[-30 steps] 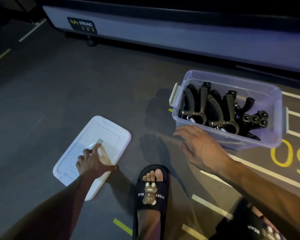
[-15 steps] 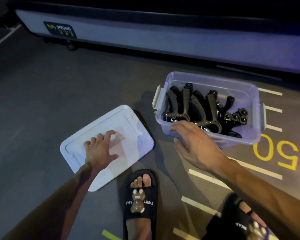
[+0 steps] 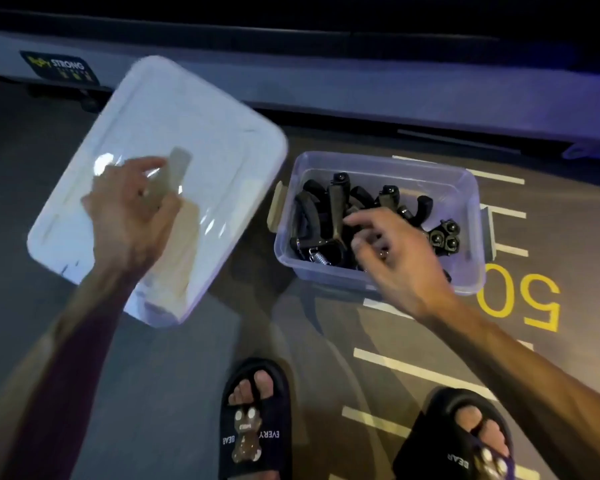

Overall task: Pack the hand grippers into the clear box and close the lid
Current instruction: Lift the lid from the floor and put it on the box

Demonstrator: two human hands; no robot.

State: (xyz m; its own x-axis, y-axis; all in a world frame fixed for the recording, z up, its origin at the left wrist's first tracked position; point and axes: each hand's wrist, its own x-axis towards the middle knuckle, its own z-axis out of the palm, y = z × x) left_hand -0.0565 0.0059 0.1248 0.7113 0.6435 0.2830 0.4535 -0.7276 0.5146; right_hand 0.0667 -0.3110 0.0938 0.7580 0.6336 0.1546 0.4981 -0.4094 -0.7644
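Observation:
The clear box [image 3: 470, 199] stands on the floor at centre right, its top uncovered. Several black hand grippers [image 3: 336, 206] lie heaped inside it. My left hand [image 3: 129, 216] grips the white translucent lid [image 3: 194, 133] near its middle and holds it tilted in the air, left of the box. The lid is blurred. My right hand [image 3: 395, 258] hovers over the box's near rim with loosely bent fingers, holding nothing; its fingertips are just above the hand grippers.
My two feet in black slides [image 3: 253, 420] stand on the floor in front of the box. A yellow "50" [image 3: 523, 303] and white lines are painted at the right. A long pale equipment base [image 3: 361, 98] with a "STRONG" label runs along the back.
My left hand has lifted the lid off the floor and swung it up, tilted. My right hand has moved from the box's near wall to above its rim.

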